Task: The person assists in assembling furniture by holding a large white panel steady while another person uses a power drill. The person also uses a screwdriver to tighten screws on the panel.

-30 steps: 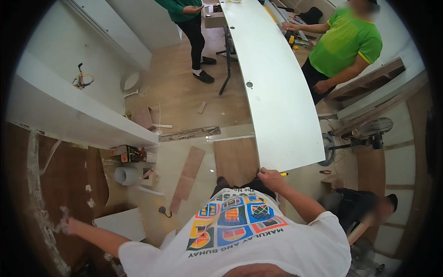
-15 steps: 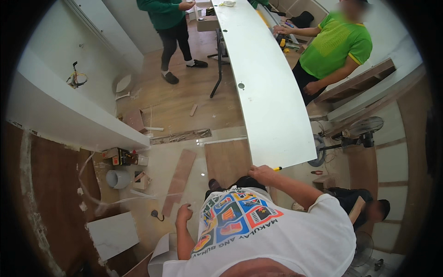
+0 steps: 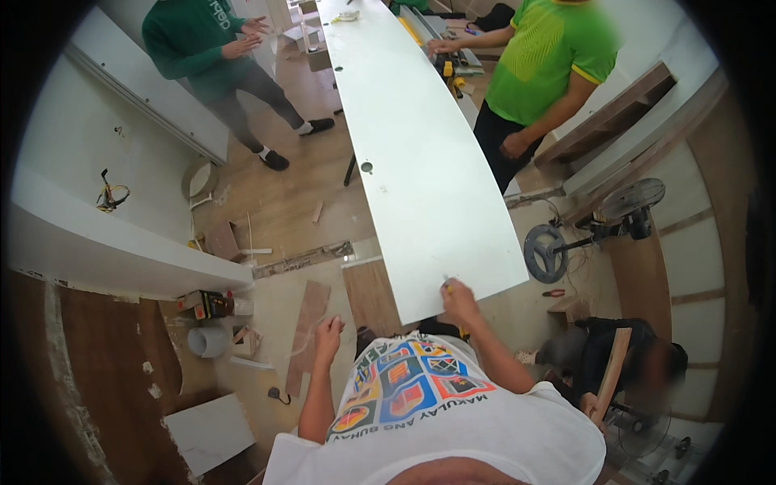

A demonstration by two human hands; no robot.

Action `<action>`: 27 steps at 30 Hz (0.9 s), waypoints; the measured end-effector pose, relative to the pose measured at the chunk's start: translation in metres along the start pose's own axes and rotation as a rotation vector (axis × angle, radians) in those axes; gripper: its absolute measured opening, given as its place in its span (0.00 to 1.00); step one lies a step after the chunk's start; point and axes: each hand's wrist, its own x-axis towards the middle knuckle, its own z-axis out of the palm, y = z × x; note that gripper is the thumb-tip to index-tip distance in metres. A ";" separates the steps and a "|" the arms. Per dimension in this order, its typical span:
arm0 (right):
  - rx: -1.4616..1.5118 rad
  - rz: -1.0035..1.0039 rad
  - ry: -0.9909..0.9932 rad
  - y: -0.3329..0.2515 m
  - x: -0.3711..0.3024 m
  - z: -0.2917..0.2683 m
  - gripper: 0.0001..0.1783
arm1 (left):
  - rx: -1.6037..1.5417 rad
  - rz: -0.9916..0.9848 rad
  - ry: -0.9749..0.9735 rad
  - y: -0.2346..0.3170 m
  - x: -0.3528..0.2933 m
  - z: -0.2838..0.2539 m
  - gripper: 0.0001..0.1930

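Note:
A long white panel [image 3: 440,202] with round holes stretches away from me. Over its near end is my right hand [image 3: 461,301], closed around a small yellow tool [image 3: 447,288]; the fingers cover most of it. My left hand [image 3: 327,336] hangs in the air to the left of the panel's near corner, its fingers curled; whether anything is inside them is hidden. Below that hand a reddish-brown plank [image 3: 308,323] lies on the floor. A wood-coloured board [image 3: 370,289] sits beneath the panel's near left corner.
A person in green [image 3: 190,52] stands far left; another in lime [image 3: 537,69] stands beside the panel's right side. At lower right, a crouching person [image 3: 638,360] holds a wooden strip [image 3: 616,368]. A fan [image 3: 598,226] stands right. A white bucket [image 3: 208,342] is at left.
My right hand has moved from the panel's near left corner to over its near end. My left hand has risen slightly. The view has shifted, and the person in green has both hands raised together.

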 end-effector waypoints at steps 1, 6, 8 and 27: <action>0.076 0.118 -0.003 0.015 0.006 -0.015 0.10 | -0.098 -0.049 -0.009 0.013 -0.007 0.022 0.26; -0.050 0.162 0.319 0.075 0.021 -0.099 0.15 | -0.367 -0.153 -0.076 0.056 -0.013 0.116 0.27; -0.075 0.198 0.444 0.093 0.026 -0.122 0.17 | -0.407 -0.109 -0.106 0.044 -0.010 0.134 0.26; 0.211 0.353 0.070 0.177 0.049 -0.162 0.19 | -0.420 -0.233 0.155 0.066 -0.035 0.155 0.24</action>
